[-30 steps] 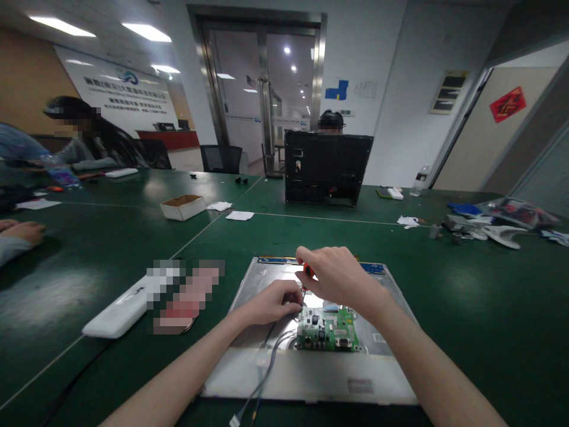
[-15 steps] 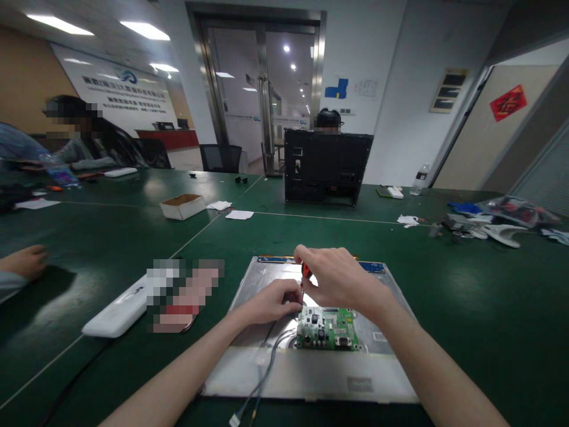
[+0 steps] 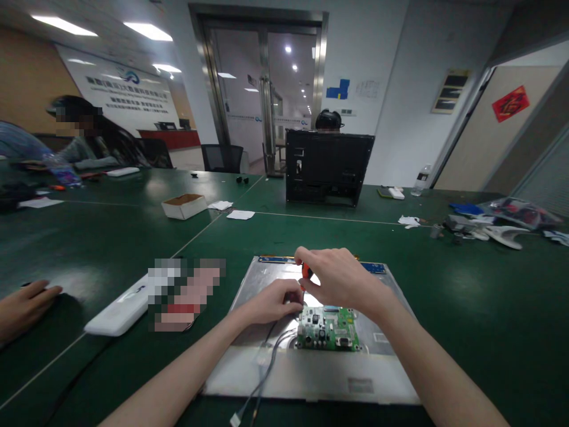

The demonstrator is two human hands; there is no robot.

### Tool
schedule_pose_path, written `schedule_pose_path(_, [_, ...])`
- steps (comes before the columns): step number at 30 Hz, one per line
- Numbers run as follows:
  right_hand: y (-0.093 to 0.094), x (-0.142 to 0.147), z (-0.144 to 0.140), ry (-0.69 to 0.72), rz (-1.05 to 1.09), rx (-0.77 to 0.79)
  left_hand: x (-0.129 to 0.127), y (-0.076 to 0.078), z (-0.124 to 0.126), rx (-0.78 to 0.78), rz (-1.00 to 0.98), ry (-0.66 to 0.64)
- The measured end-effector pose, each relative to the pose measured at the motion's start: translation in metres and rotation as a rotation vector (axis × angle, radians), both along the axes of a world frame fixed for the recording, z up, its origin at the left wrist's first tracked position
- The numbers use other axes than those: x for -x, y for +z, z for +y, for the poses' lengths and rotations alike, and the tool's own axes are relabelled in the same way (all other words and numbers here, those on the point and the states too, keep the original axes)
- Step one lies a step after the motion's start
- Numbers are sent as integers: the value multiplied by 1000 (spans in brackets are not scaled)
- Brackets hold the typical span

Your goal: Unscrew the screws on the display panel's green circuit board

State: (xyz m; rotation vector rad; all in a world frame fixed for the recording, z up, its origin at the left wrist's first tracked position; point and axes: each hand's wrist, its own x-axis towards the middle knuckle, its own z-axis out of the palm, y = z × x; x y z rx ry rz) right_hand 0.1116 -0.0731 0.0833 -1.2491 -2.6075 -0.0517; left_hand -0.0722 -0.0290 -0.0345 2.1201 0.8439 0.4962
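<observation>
My right hand grips a screwdriver by its red and black handle, with the shaft pointing down at the upper left corner of a green circuit board. At that same corner the fingers of my left hand are pinched together beside the screwdriver's tip; what they hold, if anything, is hidden. The board lies on the silver back of a flat display panel, which has a blue strip along its far edge. Grey cables trail from the board's left side over the panel's near edge.
To the left lie a long white device and a partly blurred pink item. Another person's hand rests at the far left. Beyond stand an open white box and a black monitor casing. Assorted parts lie at the right.
My hands and the screwdriver stay at the board's corner almost unmoved. At the left, the other person's hand has come nearer and further into view, with its fingers now extended.
</observation>
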Motion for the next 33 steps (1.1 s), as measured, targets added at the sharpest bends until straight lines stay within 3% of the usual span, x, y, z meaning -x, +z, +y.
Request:
schedule_pose_path(11, [1, 1, -1, 6, -1, -8, -1, 1, -1, 19, -28, 11])
schedule_pose_path(17, [-1, 0, 4, -60, -85, -58, 0, 2, -2, 9, 6, 7])
schedule_pose_path(24, [0, -1, 0, -3, -18, -22, 0, -3, 2, 30, -22, -15])
schedule_pose_path(33, [-4, -1, 5, -67, -75, -92, -1, 0, -2, 47, -45, 9])
